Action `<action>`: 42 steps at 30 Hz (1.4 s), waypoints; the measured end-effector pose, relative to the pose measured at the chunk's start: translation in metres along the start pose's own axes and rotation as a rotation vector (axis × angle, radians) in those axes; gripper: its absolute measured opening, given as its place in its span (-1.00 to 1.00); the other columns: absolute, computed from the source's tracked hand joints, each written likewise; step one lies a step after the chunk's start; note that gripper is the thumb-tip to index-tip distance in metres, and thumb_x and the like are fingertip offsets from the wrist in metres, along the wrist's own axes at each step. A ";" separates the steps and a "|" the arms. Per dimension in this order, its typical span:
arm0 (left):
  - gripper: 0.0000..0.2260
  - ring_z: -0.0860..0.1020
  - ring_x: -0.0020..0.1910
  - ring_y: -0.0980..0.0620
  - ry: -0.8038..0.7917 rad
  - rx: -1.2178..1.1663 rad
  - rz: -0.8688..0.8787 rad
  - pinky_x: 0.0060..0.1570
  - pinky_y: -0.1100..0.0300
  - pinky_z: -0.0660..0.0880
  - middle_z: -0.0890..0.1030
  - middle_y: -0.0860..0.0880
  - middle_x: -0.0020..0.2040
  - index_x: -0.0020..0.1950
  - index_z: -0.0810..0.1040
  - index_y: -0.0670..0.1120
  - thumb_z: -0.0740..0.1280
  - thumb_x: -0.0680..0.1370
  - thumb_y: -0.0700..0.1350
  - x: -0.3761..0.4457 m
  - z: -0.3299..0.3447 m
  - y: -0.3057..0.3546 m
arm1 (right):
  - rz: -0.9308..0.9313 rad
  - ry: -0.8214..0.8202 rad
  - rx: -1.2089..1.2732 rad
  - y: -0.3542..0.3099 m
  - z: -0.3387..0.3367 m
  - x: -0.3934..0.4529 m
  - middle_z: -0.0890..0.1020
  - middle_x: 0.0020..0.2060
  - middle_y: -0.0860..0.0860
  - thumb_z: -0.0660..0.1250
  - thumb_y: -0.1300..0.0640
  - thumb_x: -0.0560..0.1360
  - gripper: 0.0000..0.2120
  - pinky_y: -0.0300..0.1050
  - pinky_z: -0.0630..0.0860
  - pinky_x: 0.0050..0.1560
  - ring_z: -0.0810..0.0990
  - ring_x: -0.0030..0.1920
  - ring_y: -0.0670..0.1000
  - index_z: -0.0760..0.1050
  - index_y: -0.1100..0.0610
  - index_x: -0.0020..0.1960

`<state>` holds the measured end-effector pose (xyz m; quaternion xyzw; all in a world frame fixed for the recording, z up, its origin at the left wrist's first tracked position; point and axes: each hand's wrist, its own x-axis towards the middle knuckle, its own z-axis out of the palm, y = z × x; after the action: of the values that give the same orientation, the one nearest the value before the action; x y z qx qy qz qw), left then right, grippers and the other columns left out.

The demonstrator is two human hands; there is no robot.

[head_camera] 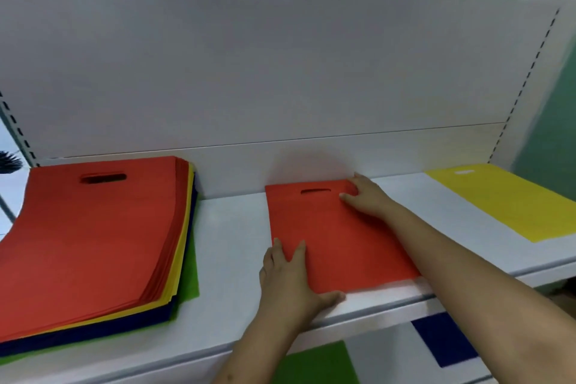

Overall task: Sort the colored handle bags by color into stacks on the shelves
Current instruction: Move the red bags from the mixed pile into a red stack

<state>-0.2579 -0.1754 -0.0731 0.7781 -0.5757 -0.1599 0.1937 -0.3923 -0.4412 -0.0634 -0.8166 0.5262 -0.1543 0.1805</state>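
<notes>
1. The big mixed pile of bags (87,243) is cut off by the left edge.
2. Only thin edges are seen of the yellow, blue and green bags under the red ones.
3. The yellow bag (511,203) is cut off on the right.
4. The green bag (314,365) and the blue bag (442,340) are partly hidden by the upper shelf (230,243) and the arms.
</notes>
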 end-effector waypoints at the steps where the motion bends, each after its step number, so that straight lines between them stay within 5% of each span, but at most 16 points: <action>1: 0.03 -0.09 0.57 -0.15 0.009 -0.008 -0.002 0.51 -0.06 -0.02 -0.15 -0.15 0.60 0.59 -0.04 0.10 0.40 0.30 0.42 0.002 0.001 0.002 | 0.028 0.015 -0.009 -0.002 0.001 0.003 0.13 0.55 0.14 0.28 -0.10 0.56 -0.36 -0.06 0.06 0.51 0.11 0.54 0.10 0.19 0.10 0.54; 8: 0.06 -0.05 0.57 -0.21 0.023 -0.006 -0.005 0.52 -0.10 0.01 -0.15 -0.16 0.60 0.60 -0.09 0.12 0.44 0.30 0.39 0.015 0.004 0.013 | 0.047 -0.004 -0.034 -0.026 -0.004 0.000 0.11 0.56 0.07 0.15 -0.29 0.54 -0.31 0.14 0.12 0.50 0.11 0.54 0.15 0.13 0.02 0.56; 12: 0.11 -0.21 0.57 -0.19 -0.024 -0.098 0.027 0.53 -0.15 -0.11 -0.26 -0.11 0.59 0.59 -0.20 0.17 0.42 0.28 0.43 0.010 -0.015 0.014 | -0.173 0.191 -0.045 -0.082 -0.020 -0.013 0.17 0.55 0.05 0.15 -0.18 0.60 -0.41 0.06 0.10 0.49 0.13 0.52 0.10 0.19 0.04 0.54; 16: -0.31 0.20 0.49 0.17 0.351 -0.349 0.146 0.46 0.15 0.24 0.22 0.14 0.51 0.53 0.21 0.14 0.33 0.47 0.32 -0.010 -0.079 0.004 | -0.482 0.277 0.071 -0.167 -0.024 -0.019 0.22 0.52 0.04 0.17 -0.17 0.59 -0.42 0.01 0.08 0.50 0.15 0.52 0.06 0.24 0.07 0.52; 19: -0.54 0.41 0.30 0.23 0.612 -0.339 0.106 0.30 0.26 0.36 0.45 0.17 0.34 0.43 0.40 0.07 0.34 0.55 0.12 -0.027 -0.132 -0.027 | -0.657 0.283 0.082 -0.235 -0.009 -0.023 0.22 0.52 0.03 0.21 -0.17 0.57 -0.39 0.00 0.10 0.51 0.15 0.52 0.05 0.21 0.07 0.53; 22: -0.53 0.42 0.31 0.13 0.830 -0.202 -0.057 0.25 0.29 0.32 0.47 0.07 0.34 0.42 0.42 0.01 0.34 0.54 0.11 -0.050 -0.170 -0.082 | -0.812 0.301 -0.060 -0.291 0.025 -0.033 0.20 0.54 0.04 0.18 -0.27 0.55 -0.31 0.03 0.13 0.49 0.17 0.51 0.10 0.15 0.07 0.55; 24: -0.39 0.31 0.45 0.00 0.871 -0.099 -0.308 0.41 0.11 0.27 0.34 -0.06 0.47 0.51 0.31 -0.03 0.32 0.53 0.19 -0.069 -0.187 -0.126 | -0.831 0.288 -0.203 -0.314 0.054 -0.037 0.14 0.55 0.05 0.11 -0.35 0.52 -0.21 0.08 0.12 0.50 0.13 0.53 0.14 0.06 0.09 0.58; 27: -0.19 0.02 0.57 -0.17 0.691 0.090 -0.753 0.53 -0.11 0.01 0.06 -0.20 0.59 0.58 0.11 -0.14 0.23 0.52 0.33 -0.096 -0.193 -0.195 | -0.796 0.208 -0.426 -0.325 0.095 -0.028 0.10 0.56 0.07 0.07 -0.36 0.52 -0.17 0.12 0.05 0.51 0.02 0.55 0.12 0.01 0.16 0.58; 29: -0.19 -0.01 0.57 -0.18 0.583 0.078 -0.838 0.53 -0.15 -0.03 0.09 -0.16 0.59 0.57 0.13 -0.16 0.14 0.53 0.37 -0.104 -0.186 -0.222 | -0.776 0.195 -0.456 -0.327 0.110 -0.022 0.14 0.55 0.07 0.07 -0.28 0.56 -0.24 0.06 0.02 0.52 0.05 0.55 0.08 0.07 0.19 0.57; 36: -0.62 0.10 0.56 -0.09 0.624 0.306 -0.652 0.53 -0.08 -0.15 0.31 -0.07 0.52 0.41 0.46 -0.09 0.07 0.68 0.01 -0.091 -0.172 -0.208 | -0.845 0.201 -0.559 -0.337 0.127 -0.029 0.28 0.50 0.08 -0.01 0.14 0.64 -0.54 0.12 0.00 0.53 0.21 0.51 0.09 0.24 0.17 0.51; 39: -0.67 0.26 0.50 -0.08 0.733 0.097 -0.564 0.54 -0.08 -0.02 0.41 -0.11 0.46 0.35 0.50 -0.12 0.08 0.68 -0.07 -0.089 -0.171 -0.201 | -0.907 0.258 -0.457 -0.334 0.112 -0.036 0.47 0.38 0.11 0.20 0.14 0.60 -0.67 0.12 0.14 0.47 0.38 0.42 0.15 0.52 0.14 0.33; 42: -0.59 0.33 0.47 -0.04 0.897 -0.257 -0.374 0.46 -0.03 0.26 0.36 -0.06 0.50 0.56 0.24 -0.01 0.04 0.70 -0.04 -0.087 -0.172 -0.171 | -0.850 0.421 -0.304 -0.318 0.079 -0.042 0.60 0.21 0.15 0.36 0.10 0.52 -0.82 0.11 0.43 0.18 0.54 0.21 0.24 0.67 0.14 0.03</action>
<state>-0.0584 -0.0272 -0.0037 0.8299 -0.2622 0.0886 0.4844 -0.1183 -0.2709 0.0092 -0.9271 0.1884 -0.2969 -0.1297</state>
